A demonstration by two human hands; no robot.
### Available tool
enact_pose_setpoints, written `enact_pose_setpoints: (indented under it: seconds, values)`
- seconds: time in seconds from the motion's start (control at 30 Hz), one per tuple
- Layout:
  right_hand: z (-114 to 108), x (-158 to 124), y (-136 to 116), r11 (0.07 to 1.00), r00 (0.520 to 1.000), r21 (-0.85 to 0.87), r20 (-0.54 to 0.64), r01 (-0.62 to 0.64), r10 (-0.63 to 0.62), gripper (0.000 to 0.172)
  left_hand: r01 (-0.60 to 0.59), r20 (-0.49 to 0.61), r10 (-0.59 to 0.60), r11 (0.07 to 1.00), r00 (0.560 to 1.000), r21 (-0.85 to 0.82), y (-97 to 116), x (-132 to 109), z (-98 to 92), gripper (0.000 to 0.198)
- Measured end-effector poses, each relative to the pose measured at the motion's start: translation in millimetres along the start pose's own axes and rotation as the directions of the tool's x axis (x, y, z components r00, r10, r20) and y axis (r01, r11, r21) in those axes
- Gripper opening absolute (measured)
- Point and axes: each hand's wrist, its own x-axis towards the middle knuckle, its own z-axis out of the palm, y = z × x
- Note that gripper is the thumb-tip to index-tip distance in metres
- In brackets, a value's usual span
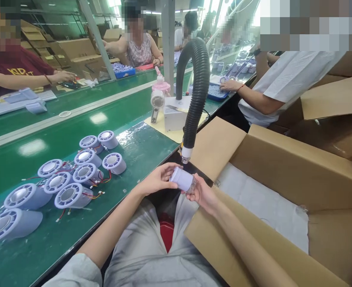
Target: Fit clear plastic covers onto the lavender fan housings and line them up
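Observation:
Between both hands, above my lap, is a light purple cylindrical fan housing point(182, 179), tilted, with a clear part at its right end. My left hand point(159, 179) is closed on its left end, thumb below and fingers above. My right hand point(202, 194) grips the clear end from the right. Just above the housing hangs the metal tip of a black corrugated hose point(195, 87). On the green bench to the left stand several similar purple fan housings point(85, 173) with round grilles on top and thin coloured wires trailing out.
An open cardboard box point(271, 159) with a white sheet inside lies at my right. A white box point(177, 115), a small handheld fan point(157, 104) and a pink item point(161, 85) stand by the hose. Co-workers sit across the bench and at the right, near a blue tray point(216, 92).

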Motion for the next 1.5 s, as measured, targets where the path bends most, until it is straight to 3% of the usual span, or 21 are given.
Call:
enact_pose_setpoints:
  seconds: [0.23, 0.4, 0.5, 0.6, 0.67, 0.7, 0.77, 0.83, 0.87, 0.9, 0.93, 1.03, 1.1, 1.17, 1.3, 1.5]
  values:
    - [14, -59, 1, 0.973, 0.974, -0.117, 0.077, -0.201, 0.211, 0.061, -0.094, 0.047, 0.088, 0.983, 0.995, 0.156, 3, -60, 32.8, 0.072]
    - [24, -83, -1, 0.923, 0.924, -0.152, 0.097, -0.354, 0.37, 0.074, -0.116, 0.028, 0.113, 0.961, 0.993, 0.25, 9, -82, 52.0, 0.061]
    - [25, -90, 1, 0.905, 0.908, -0.227, 0.138, -0.359, 0.395, 0.081, -0.065, 0.009, 0.065, 0.975, 0.998, 0.211, 17, -89, 58.9, 0.061]
    - [20, -95, 8, 0.924, 0.959, -0.333, 0.142, -0.186, 0.244, 0.082, 0.009, -0.022, -0.006, 0.989, 1.0, 0.15, 23, -96, 63.1, 0.06]
    - [14, -98, 13, 0.879, 0.989, -0.471, 0.15, 0.072, -0.001, 0.078, 0.045, -0.048, -0.039, 0.992, 0.998, 0.114, 25, -99, 64.9, 0.061]
    - [11, -100, 14, 0.801, 0.974, -0.557, 0.177, 0.218, -0.141, 0.074, 0.059, -0.06, -0.053, 0.993, 0.997, 0.102, 26, -100, 65.5, 0.061]
    - [6, -102, 16, 0.529, 0.867, -0.693, 0.322, 0.49, -0.381, 0.071, 0.084, -0.072, -0.078, 0.991, 0.994, 0.1, 26, -102, 66.5, 0.06]
    - [4, -103, 16, 0.242, 0.721, -0.712, 0.508, 0.66, -0.471, 0.07, 0.108, -0.075, -0.1, 0.986, 0.992, 0.124, 27, -102, 66.7, 0.06]
    - [4, -104, 16, 0.165, 0.678, -0.7, 0.561, 0.695, -0.476, 0.069, 0.115, -0.072, -0.106, 0.983, 0.992, 0.142, 26, -102, 66.5, 0.061]
    - [4, -104, 16, 0.162, 0.676, -0.697, 0.568, 0.699, -0.469, 0.067, 0.111, -0.063, -0.102, 0.982, 0.993, 0.156, 26, -102, 66.1, 0.062]
    - [5, -104, 15, 0.237, 0.717, -0.704, 0.53, 0.67, -0.453, 0.063, 0.093, -0.05, -0.086, 0.982, 0.995, 0.164, 26, -102, 65.5, 0.064]
    - [8, -106, 14, 0.648, 0.884, -0.601, 0.329, 0.467, -0.332, 0.05, 0.01, 0.024, -0.013, 0.989, 1.0, 0.145, 24, -101, 63.4, 0.072]
    - [10, -107, 14, 0.81, 0.932, -0.474, 0.275, 0.345, -0.236, 0.045, 0.008, 0.056, -0.013, 0.995, 0.998, 0.098, 22, -102, 62.4, 0.074]
    - [12, -107, 15, 0.845, 0.947, -0.445, 0.247, 0.297, -0.203, 0.044, 0.065, 0.069, -0.069, 0.996, 0.995, 0.063, 18, -103, 62.2, 0.074]
    - [15, -109, 17, 0.829, 0.96, -0.489, 0.192, 0.273, -0.203, 0.045, 0.142, 0.071, -0.145, 0.989, 0.987, 0.038, 8, -106, 63.3, 0.078]
    - [14, -108, 20, 0.913, 0.978, -0.368, 0.172, 0.174, -0.117, 0.047, 0.198, 0.108, -0.18, 0.961, 0.978, -0.192, -3, -108, 61.3, 0.08]
